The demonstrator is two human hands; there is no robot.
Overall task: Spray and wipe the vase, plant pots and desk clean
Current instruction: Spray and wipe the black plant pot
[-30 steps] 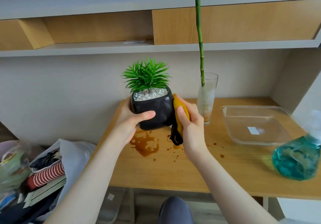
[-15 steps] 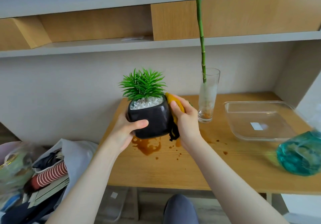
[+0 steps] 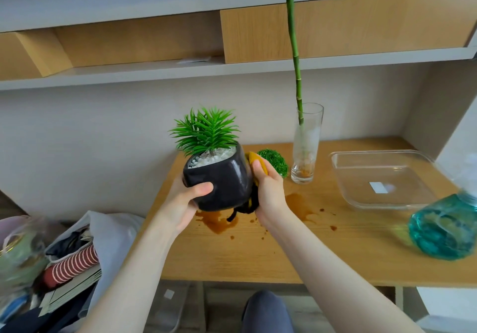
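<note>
the left hand [image 3: 184, 202] grips the black plant pot [image 3: 219, 180], held tilted above the desk [image 3: 284, 252] near its left edge. the right hand [image 3: 268, 193] presses a yellow cloth [image 3: 254, 160] against the pot's right side, fingers curled round it. wiping likely goes best with the pot turned slowly and kept level enough to hold its white pebbles. a brown spill [image 3: 218, 221] lies beneath. rightward, a green ball plant [image 3: 276, 160] and glass vase [image 3: 305, 149] stand near, so open room lies toward the person.

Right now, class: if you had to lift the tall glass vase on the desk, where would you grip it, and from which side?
Probably round the lower body of the glass vase, from the front-right: it stands upright and narrow, the green stem rises from its mouth, and the right hand crowds its left side.
</note>
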